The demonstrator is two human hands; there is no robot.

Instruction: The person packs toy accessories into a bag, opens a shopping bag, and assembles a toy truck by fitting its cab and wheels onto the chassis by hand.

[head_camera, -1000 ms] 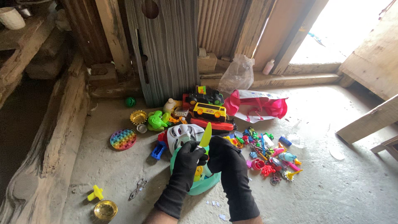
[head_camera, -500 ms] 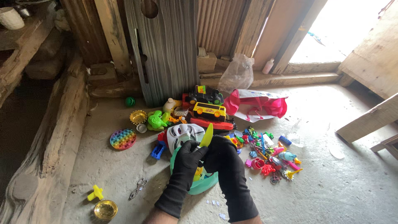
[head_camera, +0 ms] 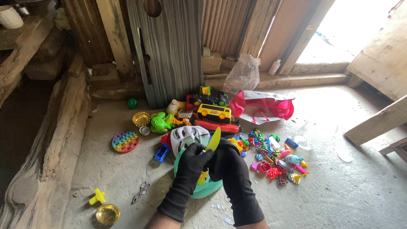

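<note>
Both my hands wear black gloves and meet at the middle of the floor over a heap of toys. My left hand (head_camera: pixel 189 163) and my right hand (head_camera: pixel 228 163) together pinch a thin yellow-green plastic blade (head_camera: pixel 213 140) that sticks up between them. Under the hands lies a teal plastic bowl-like toy (head_camera: pixel 207 188), partly hidden. Just beyond the fingers lies a white face mask (head_camera: pixel 188 135). What the fingertips grip below the blade is hidden.
A yellow toy bus (head_camera: pixel 210 113), a dark toy truck (head_camera: pixel 208 96), a green frog toy (head_camera: pixel 160 121), a rainbow pop disc (head_camera: pixel 125 141) and several small bright toys (head_camera: pixel 275 161) litter the concrete floor. Scissors (head_camera: pixel 140 192) lie near left. A pink bag (head_camera: pixel 263 107) sits behind. Wooden beams flank both sides.
The hands have stayed over the teal toy holding the yellow-green blade; only small finger shifts show, and the view has barely moved.
</note>
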